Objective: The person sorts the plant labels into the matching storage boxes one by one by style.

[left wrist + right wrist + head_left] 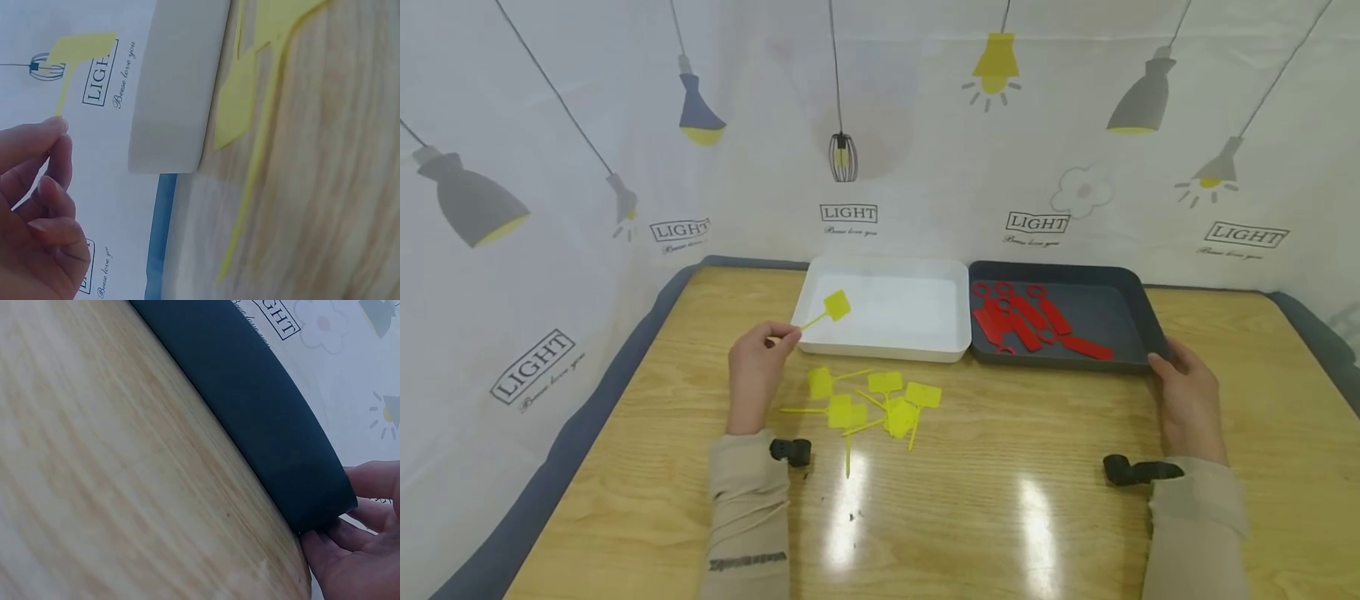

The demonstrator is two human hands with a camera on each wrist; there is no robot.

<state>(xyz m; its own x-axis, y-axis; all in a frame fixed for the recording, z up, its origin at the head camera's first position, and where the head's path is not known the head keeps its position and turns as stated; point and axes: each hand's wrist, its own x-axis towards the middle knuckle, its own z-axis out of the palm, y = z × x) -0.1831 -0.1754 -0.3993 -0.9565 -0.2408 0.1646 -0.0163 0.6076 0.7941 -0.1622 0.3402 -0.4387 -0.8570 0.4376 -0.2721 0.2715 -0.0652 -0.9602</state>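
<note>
Between thumb and index finger, my left hand pinches the thin stem of a yellow plant label. Its square head hangs over the left part of the white tray; the left wrist view shows the label held head up. Several more yellow plant labels lie in a loose pile on the table in front of that tray. My right hand holds the near right corner of the dark grey tray, thumb at the front and fingers along the side. Several red tags with ring ends lie inside it.
The two trays stand side by side at the back of the wooden table. Behind them hangs a white curtain printed with lamps. A black strap is around my left wrist, another strap around my right.
</note>
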